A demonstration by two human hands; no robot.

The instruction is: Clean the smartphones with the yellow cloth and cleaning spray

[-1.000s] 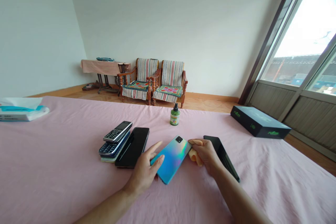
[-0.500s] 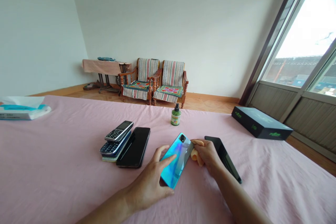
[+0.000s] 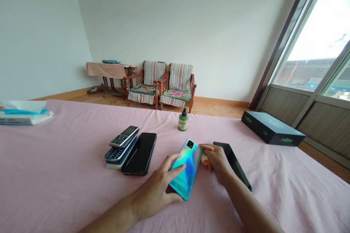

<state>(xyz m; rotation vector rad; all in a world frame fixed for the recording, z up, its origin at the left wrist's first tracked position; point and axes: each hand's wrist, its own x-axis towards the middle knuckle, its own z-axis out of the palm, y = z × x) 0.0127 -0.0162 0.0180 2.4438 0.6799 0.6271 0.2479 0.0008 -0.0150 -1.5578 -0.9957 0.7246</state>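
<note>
A shiny blue smartphone [image 3: 188, 169] is tilted back side up, its camera patch at the top. My left hand [image 3: 164, 180] grips it along the left and lower edges, with one finger lying across the back. Pinched in my right hand [image 3: 217, 158] is a yellow-orange cloth [image 3: 205, 160], pressed against the phone's upper right edge. Just right of that hand lies a dark tablet-like device [image 3: 236, 167], partly covered by my wrist. To the left are a large black smartphone [image 3: 140, 154] and a stack of keypad phones [image 3: 121, 145].
A green spray bottle [image 3: 183, 121] stands beyond the phone on the pink bedsheet [image 3: 68, 174]. Far right sits a black box [image 3: 270, 129]; far left, a tissue pack [image 3: 24, 114]. Two wooden chairs [image 3: 176, 83] and a cloth-covered sewing table [image 3: 106, 69] stand behind.
The blue phone has turned slightly and its lower end has shifted a little right. My right hand and the cloth have moved slightly along its edge.
</note>
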